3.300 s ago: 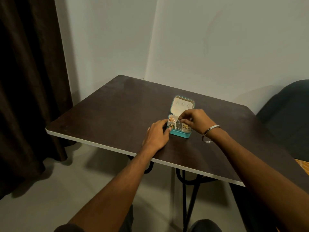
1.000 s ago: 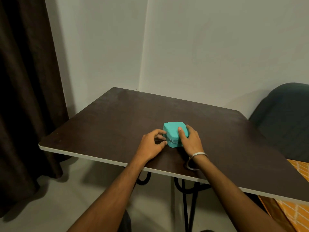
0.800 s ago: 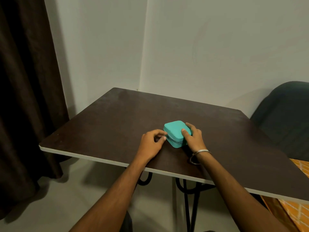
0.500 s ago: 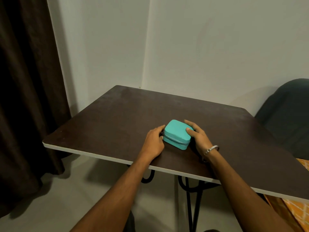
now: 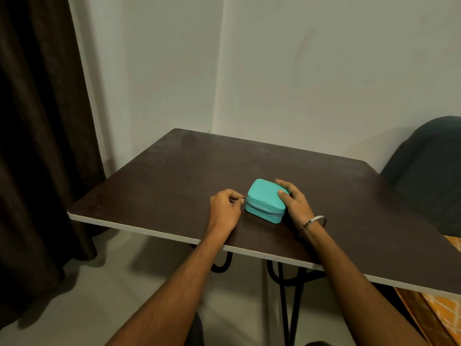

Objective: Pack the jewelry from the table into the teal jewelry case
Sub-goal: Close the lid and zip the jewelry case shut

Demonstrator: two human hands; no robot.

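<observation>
The teal jewelry case (image 5: 264, 199) lies with its lid down on the dark brown table (image 5: 174, 176), near the front edge. My left hand (image 5: 224, 211) sits just left of the case, thumb and forefinger pinched on the small metal zipper pull (image 5: 244, 198) at its left corner. My right hand (image 5: 293, 203) grips the case's right side, thumb on the lid and fingers wrapped behind. A silver bangle hangs on that wrist. No loose jewelry shows on the table.
A dark curtain (image 5: 37, 146) hangs at the left. A dark chair back (image 5: 429, 171) stands at the right, with orange patterned fabric (image 5: 446, 310) below the table's right corner. Black metal table legs (image 5: 284, 295) show under the front edge. Walls meet behind the table.
The case was open with jewelry in its compartments; now it is shut. My right hand turned it and holds its right side, while my left hand has pinched the zipper pull.
</observation>
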